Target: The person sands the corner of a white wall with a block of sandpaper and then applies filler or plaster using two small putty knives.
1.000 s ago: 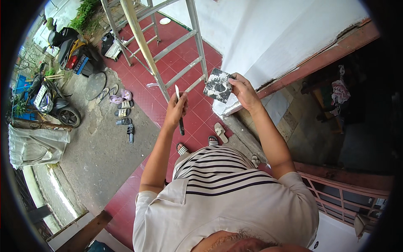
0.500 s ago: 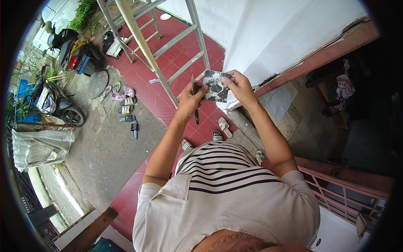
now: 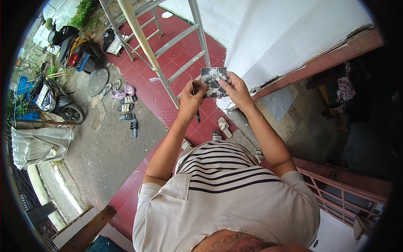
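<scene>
At the frame's upper centre, the left hand, clasping a dark-handled tool, has come to the left edge of the spattered plate, now flanked by both hands, the right hand pinching its right side.

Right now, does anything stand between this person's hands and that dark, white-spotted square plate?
Nothing visible does: the right hand grips the square plate at its right side, and the left hand, holding a thin tool, meets its left edge. The ladder stands beyond them, not in between.
</scene>
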Motion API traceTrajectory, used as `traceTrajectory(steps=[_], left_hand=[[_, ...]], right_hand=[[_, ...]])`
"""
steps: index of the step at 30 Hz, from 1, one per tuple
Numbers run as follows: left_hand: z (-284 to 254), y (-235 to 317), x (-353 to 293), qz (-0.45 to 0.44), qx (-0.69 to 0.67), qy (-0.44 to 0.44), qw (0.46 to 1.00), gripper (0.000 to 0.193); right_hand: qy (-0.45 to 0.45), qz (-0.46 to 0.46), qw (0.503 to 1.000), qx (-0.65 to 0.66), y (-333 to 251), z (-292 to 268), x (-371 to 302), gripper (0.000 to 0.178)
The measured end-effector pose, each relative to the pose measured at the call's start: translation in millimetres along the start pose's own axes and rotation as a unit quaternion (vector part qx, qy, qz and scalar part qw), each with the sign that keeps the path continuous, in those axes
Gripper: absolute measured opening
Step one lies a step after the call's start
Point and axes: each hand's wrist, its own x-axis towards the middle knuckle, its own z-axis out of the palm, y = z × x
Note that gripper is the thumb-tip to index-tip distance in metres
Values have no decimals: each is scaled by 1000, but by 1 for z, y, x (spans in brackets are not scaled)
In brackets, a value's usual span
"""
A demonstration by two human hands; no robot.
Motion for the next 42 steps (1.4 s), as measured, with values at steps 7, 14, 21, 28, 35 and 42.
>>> traceTrajectory(steps=[7, 14, 21, 28, 35, 42], left_hand=[[-6, 7, 1, -43, -14, -30, 999, 19], [-16, 11, 8, 14, 83, -58, 995, 24], [-11, -3, 14, -16, -9, 82, 997, 21], [-13, -9, 8, 6, -105, 123, 987, 23], [-21, -2, -4, -23, -95, 81, 992, 24], [-29, 16, 1, -43, -118, 70, 990, 23]], right_hand=[[10, -36, 999, -35, 13, -8, 10, 21], [-182, -25, 973, -137, 20, -15, 9, 33], [-70, -58, 987, -130, 15, -5, 17, 31], [-45, 21, 986, 157, 18, 24, 1, 18], [-49, 94, 964, 245, 4, 18, -1, 14], [-74, 86, 959, 260, 6, 11, 10, 10]])
